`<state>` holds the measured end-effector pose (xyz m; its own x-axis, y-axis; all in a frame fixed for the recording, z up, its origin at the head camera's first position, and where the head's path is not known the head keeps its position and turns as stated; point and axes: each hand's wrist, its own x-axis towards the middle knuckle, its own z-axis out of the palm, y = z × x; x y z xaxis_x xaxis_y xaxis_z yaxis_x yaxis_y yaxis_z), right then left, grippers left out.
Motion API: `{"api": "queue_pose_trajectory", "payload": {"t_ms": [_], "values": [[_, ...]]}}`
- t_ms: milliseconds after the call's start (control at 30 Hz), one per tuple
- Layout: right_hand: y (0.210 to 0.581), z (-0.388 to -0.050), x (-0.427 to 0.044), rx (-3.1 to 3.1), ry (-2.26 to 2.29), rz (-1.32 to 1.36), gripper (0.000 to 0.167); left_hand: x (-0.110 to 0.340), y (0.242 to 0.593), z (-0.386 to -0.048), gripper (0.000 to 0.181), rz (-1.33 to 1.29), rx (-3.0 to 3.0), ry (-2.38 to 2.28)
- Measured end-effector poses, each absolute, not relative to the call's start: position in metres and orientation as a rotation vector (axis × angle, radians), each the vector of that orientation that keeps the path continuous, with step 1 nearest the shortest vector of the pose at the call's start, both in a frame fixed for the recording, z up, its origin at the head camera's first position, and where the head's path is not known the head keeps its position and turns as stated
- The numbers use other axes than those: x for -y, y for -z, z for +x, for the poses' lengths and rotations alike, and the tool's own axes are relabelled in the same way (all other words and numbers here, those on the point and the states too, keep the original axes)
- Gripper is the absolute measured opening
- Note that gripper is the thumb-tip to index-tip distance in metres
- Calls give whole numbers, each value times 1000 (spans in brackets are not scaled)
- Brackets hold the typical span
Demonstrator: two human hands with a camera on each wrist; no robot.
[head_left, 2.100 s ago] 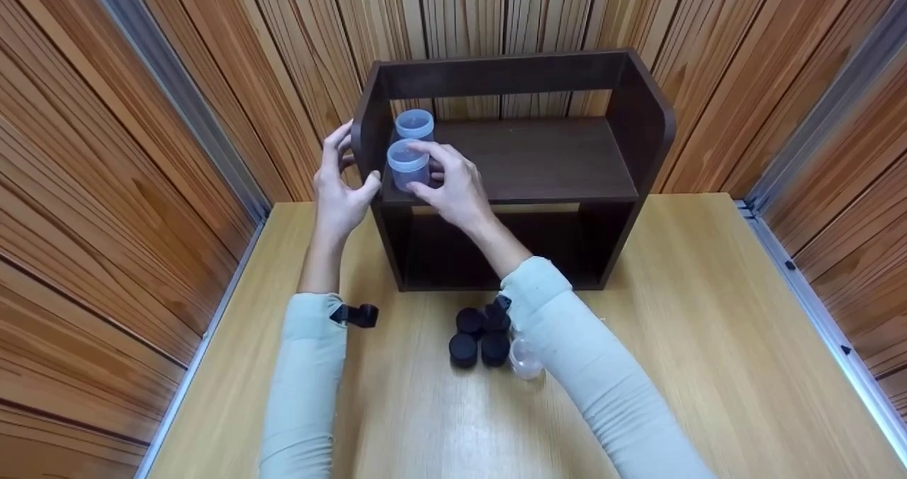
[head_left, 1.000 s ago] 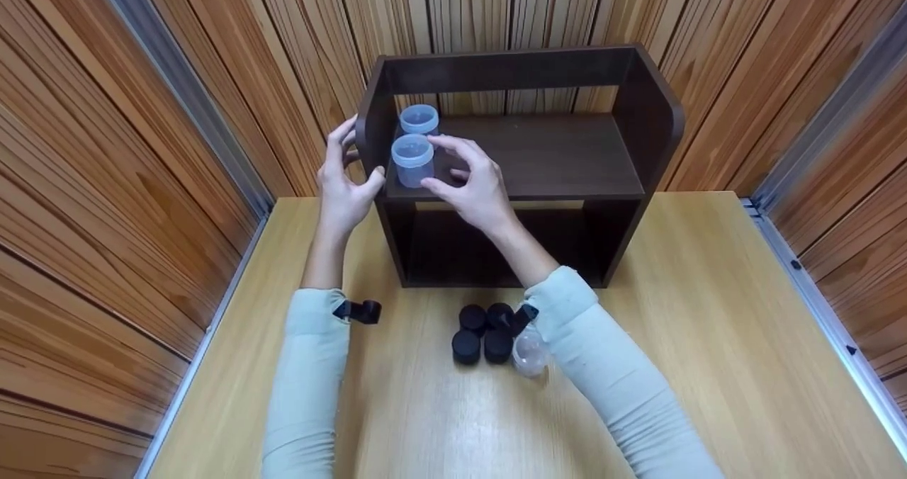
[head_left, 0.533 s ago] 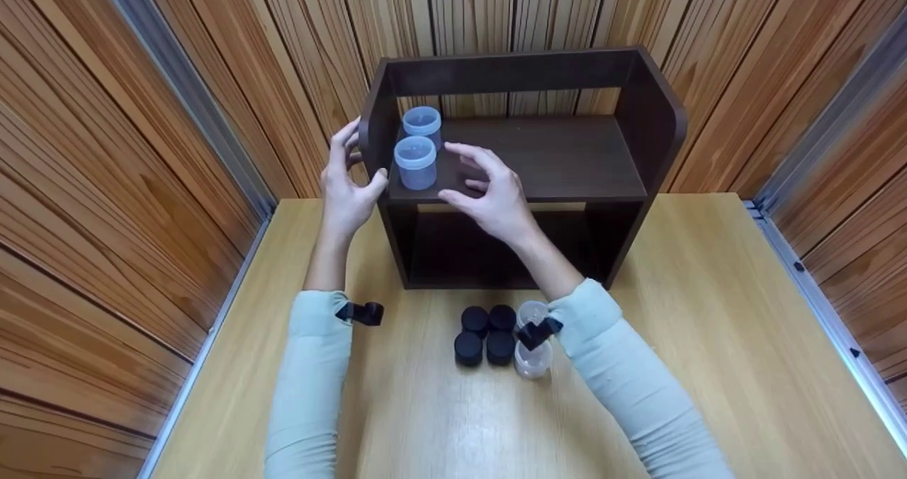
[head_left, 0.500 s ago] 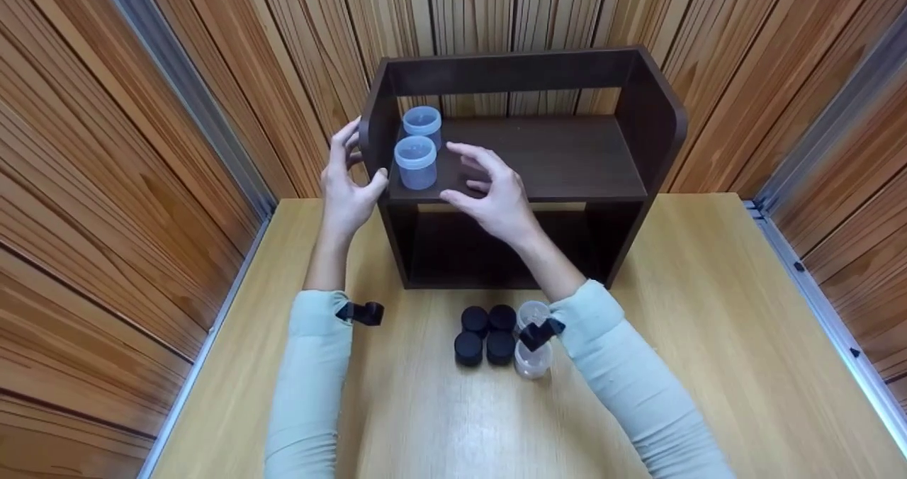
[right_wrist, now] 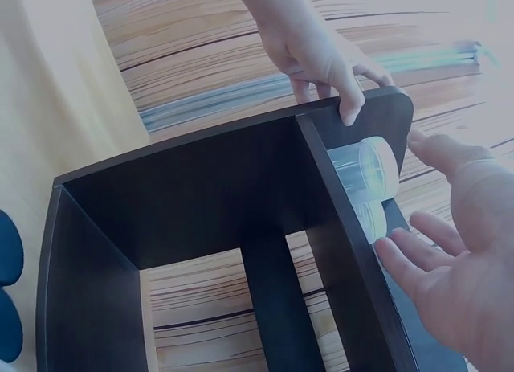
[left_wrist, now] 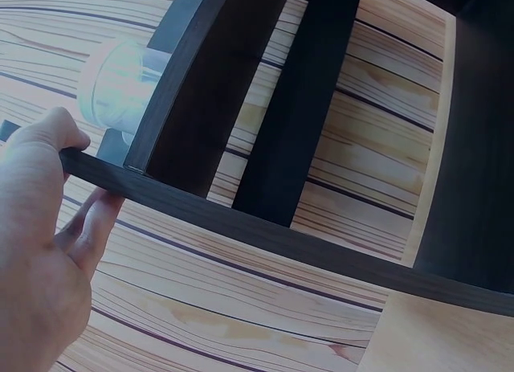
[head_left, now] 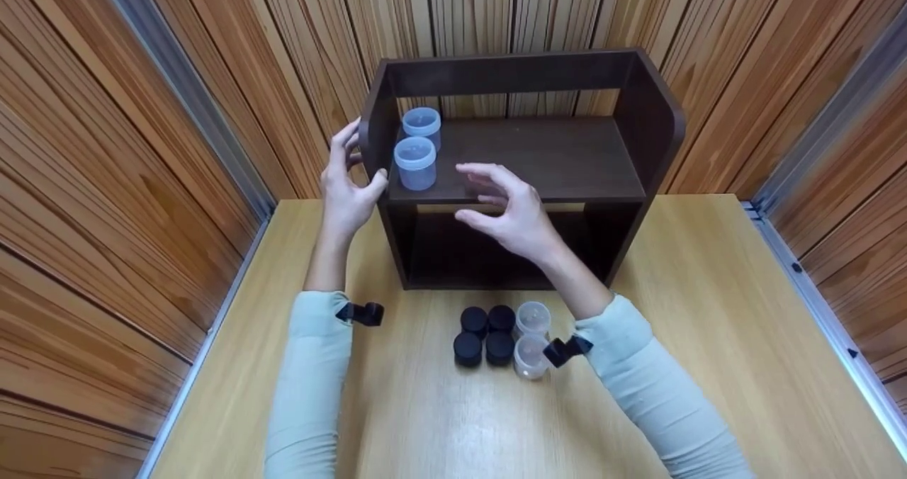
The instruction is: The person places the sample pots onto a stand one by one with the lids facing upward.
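A dark brown two-tier shelf (head_left: 545,156) stands at the back of the table. My left hand (head_left: 347,192) grips the edge of its left side panel, thumb on one face and fingers on the other, as the left wrist view (left_wrist: 48,227) shows. On the upper board, by that panel, two translucent plastic jars stand upright: a front jar (head_left: 417,171) and a rear jar (head_left: 423,123), partly hidden behind it. Right of the front jar, my right hand (head_left: 514,213) hovers before the board's edge, fingers loosely bent and holding nothing; in the right wrist view it is apart from the jars (right_wrist: 361,167).
Several black round containers (head_left: 468,349) stand close together on the table (head_left: 397,408) before the shelf. Beside them are two clear jars (head_left: 533,317), the nearer one partly behind the right wrist camera (head_left: 567,351). Wood-patterned walls enclose the back and sides.
My right hand has let go of the front jar and drawn back right and toward me. The jar stays on the upper board. My left hand keeps its hold on the side panel.
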<state>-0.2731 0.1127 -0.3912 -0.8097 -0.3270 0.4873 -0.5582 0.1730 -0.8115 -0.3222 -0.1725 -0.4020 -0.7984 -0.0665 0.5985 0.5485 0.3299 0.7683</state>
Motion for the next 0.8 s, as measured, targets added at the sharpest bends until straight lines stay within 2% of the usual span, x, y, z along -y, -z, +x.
{"api": "queue_pose_trajectory", "payload": {"t_ms": [367, 800], "values": [[401, -254, -132, 2266, -1714, 889, 65, 173, 402, -323, 71, -426, 2044, 1472], [422, -246, -157, 2371, -1657, 899, 55, 173, 402, -323, 71, -422, 2064, 1481]]}}
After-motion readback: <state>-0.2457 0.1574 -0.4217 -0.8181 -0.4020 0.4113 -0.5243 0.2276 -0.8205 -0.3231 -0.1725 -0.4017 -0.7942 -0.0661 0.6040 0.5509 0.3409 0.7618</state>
